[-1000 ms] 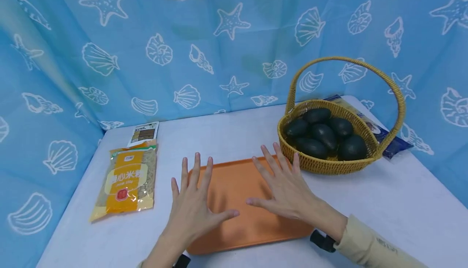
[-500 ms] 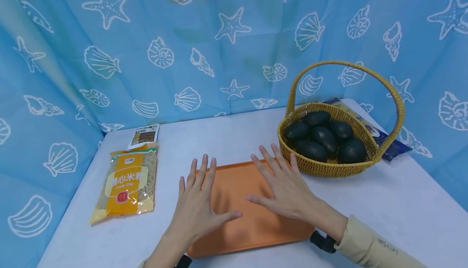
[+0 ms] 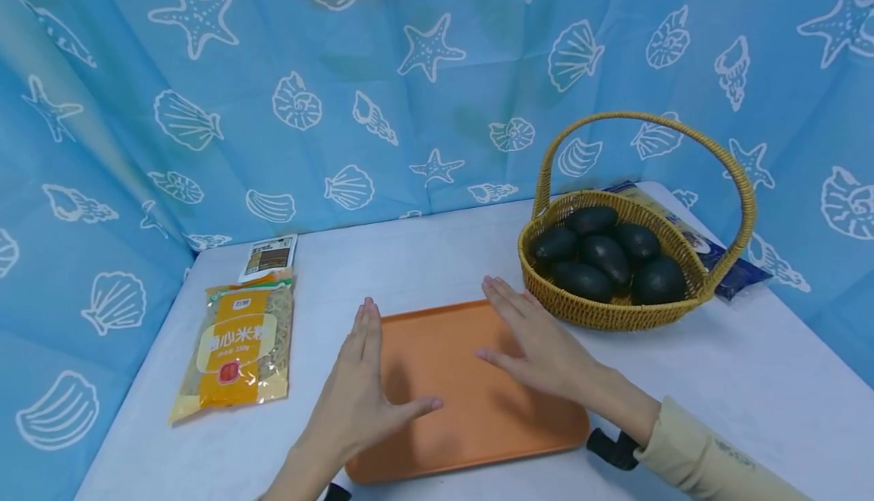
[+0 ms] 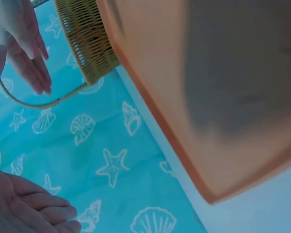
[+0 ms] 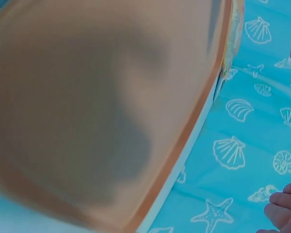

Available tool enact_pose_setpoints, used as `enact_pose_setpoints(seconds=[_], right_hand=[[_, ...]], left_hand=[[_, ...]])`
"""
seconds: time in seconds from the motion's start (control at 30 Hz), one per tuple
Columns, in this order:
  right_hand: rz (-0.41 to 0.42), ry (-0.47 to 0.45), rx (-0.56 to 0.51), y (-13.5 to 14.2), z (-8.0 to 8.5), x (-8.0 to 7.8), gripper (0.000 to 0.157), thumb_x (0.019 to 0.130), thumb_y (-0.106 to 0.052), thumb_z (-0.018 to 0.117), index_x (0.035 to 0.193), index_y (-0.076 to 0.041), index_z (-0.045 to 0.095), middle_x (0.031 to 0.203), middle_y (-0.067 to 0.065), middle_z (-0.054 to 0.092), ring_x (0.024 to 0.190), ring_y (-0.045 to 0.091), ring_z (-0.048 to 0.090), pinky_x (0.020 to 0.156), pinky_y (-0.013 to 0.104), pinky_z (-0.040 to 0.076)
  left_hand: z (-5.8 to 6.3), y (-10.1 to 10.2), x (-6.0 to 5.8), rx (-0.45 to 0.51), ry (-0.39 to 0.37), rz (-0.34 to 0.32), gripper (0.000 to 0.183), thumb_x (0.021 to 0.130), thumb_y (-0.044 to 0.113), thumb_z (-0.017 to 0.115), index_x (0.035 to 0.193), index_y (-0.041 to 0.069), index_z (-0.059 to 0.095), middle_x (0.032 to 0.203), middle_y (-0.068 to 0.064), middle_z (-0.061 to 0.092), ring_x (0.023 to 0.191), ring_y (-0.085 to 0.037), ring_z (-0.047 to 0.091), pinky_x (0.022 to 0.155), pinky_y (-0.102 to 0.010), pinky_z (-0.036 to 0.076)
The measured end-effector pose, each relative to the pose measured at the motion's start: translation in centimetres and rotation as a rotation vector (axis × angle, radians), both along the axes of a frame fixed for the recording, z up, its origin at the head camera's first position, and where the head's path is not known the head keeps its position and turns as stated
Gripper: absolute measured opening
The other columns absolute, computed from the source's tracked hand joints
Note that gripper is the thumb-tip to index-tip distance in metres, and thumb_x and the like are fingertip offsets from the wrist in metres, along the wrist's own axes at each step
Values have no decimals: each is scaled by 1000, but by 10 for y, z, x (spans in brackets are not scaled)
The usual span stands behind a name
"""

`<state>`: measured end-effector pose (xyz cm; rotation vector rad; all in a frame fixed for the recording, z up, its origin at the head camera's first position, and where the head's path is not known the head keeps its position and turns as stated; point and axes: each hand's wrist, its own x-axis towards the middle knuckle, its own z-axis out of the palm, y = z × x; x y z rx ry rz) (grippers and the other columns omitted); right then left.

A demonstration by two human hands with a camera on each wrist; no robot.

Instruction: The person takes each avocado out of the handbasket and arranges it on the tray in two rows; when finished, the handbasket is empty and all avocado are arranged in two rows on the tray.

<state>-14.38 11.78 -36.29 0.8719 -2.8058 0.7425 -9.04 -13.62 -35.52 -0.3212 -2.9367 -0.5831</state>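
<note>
I reckon I'm at the ready step, my L hand (image 3: 363, 395) and R hand (image 3: 546, 353) empty w/ fingers straight, prob. hovering over the orange tray (image 3: 467, 429) beside the basket (image 3: 608, 316), so any pickup calls for curling fingers.

An orange rectangular tray (image 3: 451, 379) lies on a table covered in white cloth (image 3: 423, 258), before the person I am watching. Above the tray, the left hand (image 3: 356, 391) is at its left side and the right hand (image 3: 545, 351) towards its right. Behind and to the right stands a tan, oval, woven basket (image 3: 601, 315), six visible dark, oval fruits (image 3: 604, 258) in it; a flat, dark-blue plastic packet (image 3: 740, 279) lies behind, partly hidden. Left of the tray lies a yellow-and-clear plastic bag (image 3: 235, 345), a small white-and-brown rectangular sachet (image 3: 268, 256) just behind it. A blue, shell-printed fabric curtain (image 3: 382, 38) borders the table's back and both sides.
</note>
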Motion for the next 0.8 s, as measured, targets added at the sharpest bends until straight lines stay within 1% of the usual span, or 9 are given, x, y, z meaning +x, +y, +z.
enact_pose_setpoints(seconds=[0.13,0.27,0.4,0.6,0.8], right_hand=[[-19,-18,-60,8,1,-3,79,89,-35,67,150,-2,28,157,15,29,144,33,29,117,55,30],[-42,-3,-96,19,1,-9,76,89,-29,68,149,0,30,155,18,33,142,36,33,115,56,33],[-53,14,-114,33,1,-14,75,88,-24,70,148,1,32,153,19,35,141,37,35,113,56,35],[-85,36,-127,57,-1,-22,73,88,-22,70,147,0,34,150,24,38,135,42,40,107,58,41],[-181,16,-126,81,-3,-31,70,90,-27,68,147,-2,35,149,24,39,134,44,40,106,62,39]], left_hand=[[0,-5,3,26,-72,36,138,59,84,64,153,0,9,162,-16,8,148,-33,17,114,-51,35],[0,-10,5,52,-166,78,137,58,80,70,154,3,8,162,-15,7,148,-34,17,113,-54,35],[-2,-14,8,77,-242,109,141,55,77,74,154,4,7,162,-16,7,147,-37,20,112,-56,37],[-10,-20,13,93,-313,128,144,52,76,77,154,1,7,160,-21,11,144,-41,25,110,-57,38],[-20,-26,16,102,-378,176,146,49,72,81,154,3,7,160,-22,14,140,-42,33,109,-59,39]])
